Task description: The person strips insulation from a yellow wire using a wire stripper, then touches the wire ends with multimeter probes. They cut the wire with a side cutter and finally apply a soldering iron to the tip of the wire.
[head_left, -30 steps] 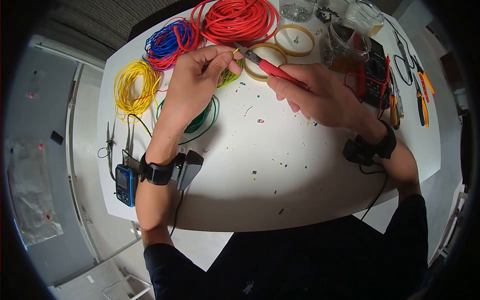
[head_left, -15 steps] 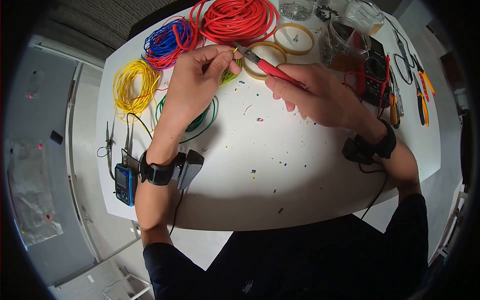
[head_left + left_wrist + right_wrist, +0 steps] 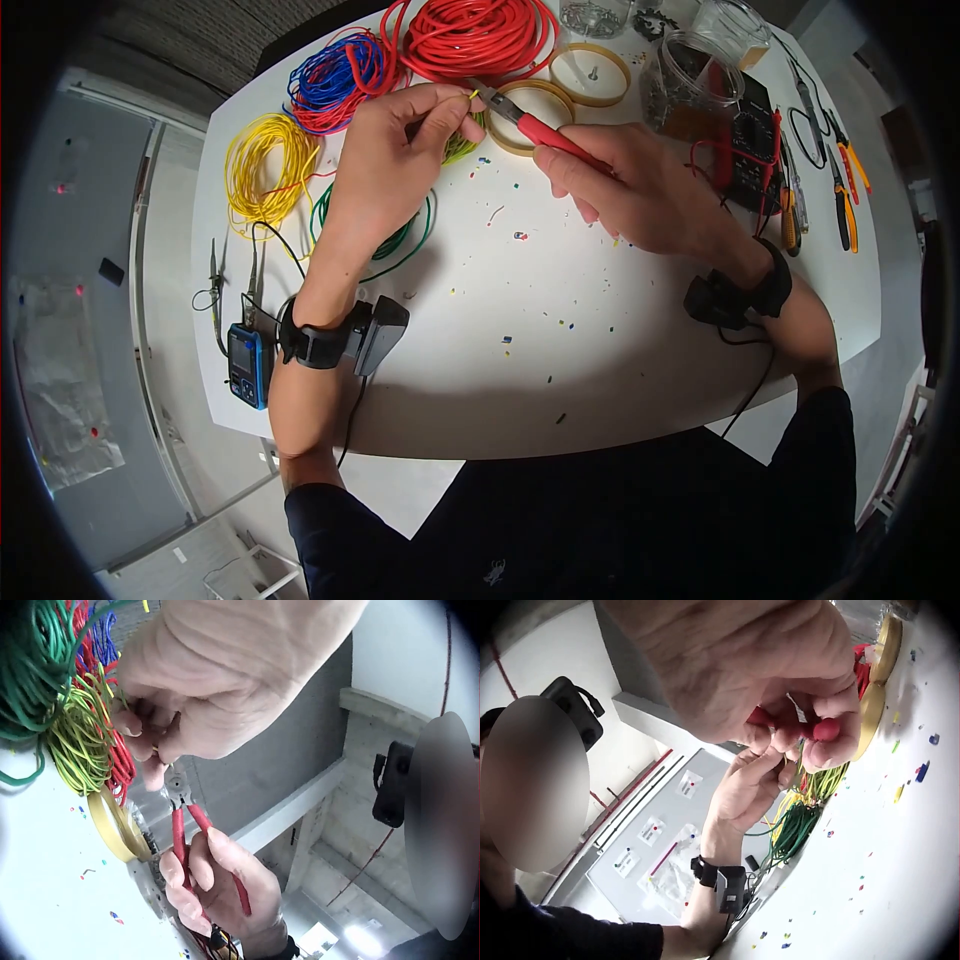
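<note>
My left hand [image 3: 395, 155] pinches a short yellow end of wire [image 3: 474, 95] between thumb and fingers, above the far part of the table. In my right hand [image 3: 645, 190] is a pair of diagonal cutters [image 3: 550, 136] with red grips, pointing left toward that wire. The metal jaws are right at the wire end, close by the left fingertips. From the left wrist view, the red handles [image 3: 178, 836] stand somewhat spread, with the right fingers around them. A red handle end [image 3: 826, 730] shows under the right palm in the right wrist view.
Coils of yellow wire [image 3: 265, 165], green wire [image 3: 405, 240], blue wire [image 3: 325, 85] and thick red cable [image 3: 470, 40] lie far left. Tape rings [image 3: 590, 102], a clear jar [image 3: 660, 100] and a multimeter [image 3: 745, 150] stand far right. Wire scraps [image 3: 520, 236] litter the table.
Both hands and the cutters stay almost in place, with the jaws still at the wire end. Only a slight shift shows.
</note>
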The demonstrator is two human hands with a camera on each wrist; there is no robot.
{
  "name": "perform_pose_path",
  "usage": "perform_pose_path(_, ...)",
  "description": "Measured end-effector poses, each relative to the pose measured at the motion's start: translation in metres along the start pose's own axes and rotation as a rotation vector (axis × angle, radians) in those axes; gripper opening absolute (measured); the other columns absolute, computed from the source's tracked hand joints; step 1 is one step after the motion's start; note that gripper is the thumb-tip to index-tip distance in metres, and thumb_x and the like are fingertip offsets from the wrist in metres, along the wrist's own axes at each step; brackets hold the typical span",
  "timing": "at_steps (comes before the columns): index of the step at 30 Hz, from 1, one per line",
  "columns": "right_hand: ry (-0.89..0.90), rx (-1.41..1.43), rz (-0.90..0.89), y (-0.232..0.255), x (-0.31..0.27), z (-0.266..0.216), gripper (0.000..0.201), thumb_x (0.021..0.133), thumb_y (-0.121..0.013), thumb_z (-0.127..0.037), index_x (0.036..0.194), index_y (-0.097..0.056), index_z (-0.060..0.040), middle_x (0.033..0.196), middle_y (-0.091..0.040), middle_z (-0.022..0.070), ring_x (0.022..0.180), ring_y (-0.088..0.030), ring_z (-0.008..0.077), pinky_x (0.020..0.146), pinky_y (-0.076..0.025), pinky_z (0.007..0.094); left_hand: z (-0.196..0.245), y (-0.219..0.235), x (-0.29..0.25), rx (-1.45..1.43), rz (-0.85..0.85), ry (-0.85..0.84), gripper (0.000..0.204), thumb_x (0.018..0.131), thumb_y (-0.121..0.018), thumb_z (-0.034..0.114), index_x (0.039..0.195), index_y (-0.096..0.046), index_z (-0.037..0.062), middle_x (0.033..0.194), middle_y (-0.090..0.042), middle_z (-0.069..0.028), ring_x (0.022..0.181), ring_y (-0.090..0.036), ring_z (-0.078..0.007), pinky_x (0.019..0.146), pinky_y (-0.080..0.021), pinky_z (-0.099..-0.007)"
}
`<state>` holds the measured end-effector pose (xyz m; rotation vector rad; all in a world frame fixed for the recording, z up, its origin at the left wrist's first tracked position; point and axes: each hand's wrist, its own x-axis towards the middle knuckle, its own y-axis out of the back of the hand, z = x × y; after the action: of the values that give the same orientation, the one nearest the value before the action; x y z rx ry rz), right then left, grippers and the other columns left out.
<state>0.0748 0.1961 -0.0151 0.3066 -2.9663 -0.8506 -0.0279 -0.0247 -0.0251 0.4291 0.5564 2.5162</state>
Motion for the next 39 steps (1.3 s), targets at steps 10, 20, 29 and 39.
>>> perform_pose_path(10, 0.150, -0.094, 0.124, -0.010, 0.000, 0.014, 0.039, 0.104, -0.056, -0.028, 0.081, -0.060, 0.0035, 0.058, -0.057, 0.0142, 0.054, -0.059, 0.0272, 0.055, -0.043, 0.0417, -0.004, -0.002, 0.000, 0.041, -0.013, -0.041, 0.021, 0.105, -0.058, 0.011, 0.107, -0.075, -0.0003, 0.082, -0.072, 0.0015, 0.066, -0.047, -0.0027, 0.059, -0.039, -0.0225)
perform_pose_path(20, -0.069, 0.388, -0.026, -0.004, 0.005, 0.004, 0.039, 0.106, -0.047, -0.035, 0.108, -0.061, 0.0015, 0.093, -0.066, 0.0098, 0.076, -0.067, 0.0157, 0.060, -0.053, 0.0298, -0.005, 0.002, 0.003, -0.024, 0.023, -0.036, 0.020, 0.105, -0.059, 0.010, 0.110, -0.073, -0.0031, 0.083, -0.071, -0.0002, 0.069, -0.052, -0.0029, 0.063, -0.045, -0.0217)
perform_pose_path(29, 0.065, 0.300, -0.023, 0.000, 0.004, 0.010, 0.040, 0.105, -0.051, -0.038, 0.115, -0.059, 0.0000, 0.097, -0.067, 0.0112, 0.081, -0.067, 0.0189, 0.070, -0.054, 0.0336, -0.001, 0.011, 0.010, 0.063, 0.226, -0.236, 0.035, 0.102, -0.061, 0.004, 0.135, -0.059, -0.0052, 0.119, -0.073, -0.0137, 0.108, -0.069, -0.0175, 0.097, -0.052, -0.0302)
perform_pose_path(39, 0.163, 0.367, 0.001, -0.017, 0.007, 0.026, 0.035, 0.109, -0.052, -0.038, 0.109, -0.060, -0.0036, 0.087, -0.060, 0.0001, 0.076, -0.054, 0.0094, 0.067, -0.046, 0.0304, 0.036, 0.073, 0.002, 0.243, 0.372, -0.295, 0.046, 0.103, -0.064, 0.012, 0.145, -0.052, -0.0003, 0.135, -0.066, -0.0161, 0.121, -0.064, -0.0195, 0.104, -0.049, -0.0294)
